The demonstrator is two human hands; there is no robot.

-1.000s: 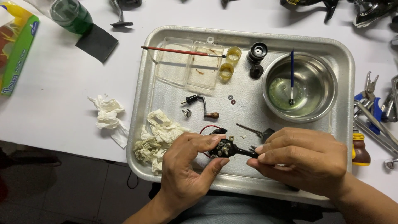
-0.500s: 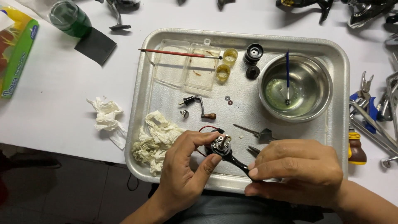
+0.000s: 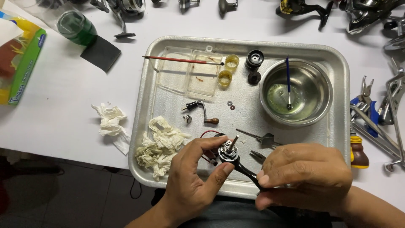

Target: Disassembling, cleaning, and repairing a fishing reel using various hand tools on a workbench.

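Observation:
My left hand [image 3: 192,179] pinches a small black fishing-reel body [image 3: 228,154] with a metal shaft sticking up, thumb and fingers around its round top. My right hand [image 3: 306,175] grips the black stem of the same part from the right, fingers curled over it. Both hands hover over the near edge of a metal tray [image 3: 145,105]. A crumpled stained tissue [image 3: 162,145] lies on the tray just left of my left hand. A small reel handle with a brown knob [image 3: 202,113] and a metal tool [image 3: 259,137] lie just beyond the hands.
On the tray stand a steel bowl [image 3: 314,114] of liquid with a blue brush, a clear plastic box [image 3: 187,76] with a red brush, two yellow caps and black round parts. Pliers [image 3: 371,120] lie right, a tissue wad [image 3: 110,120] and green bottle [image 3: 76,27] left, reels at the back.
The reel body has tilted so its shaft points upward. My right hand slid right and nearer along the stem, uncovering the metal tool on the tray. My left hand stays on the part.

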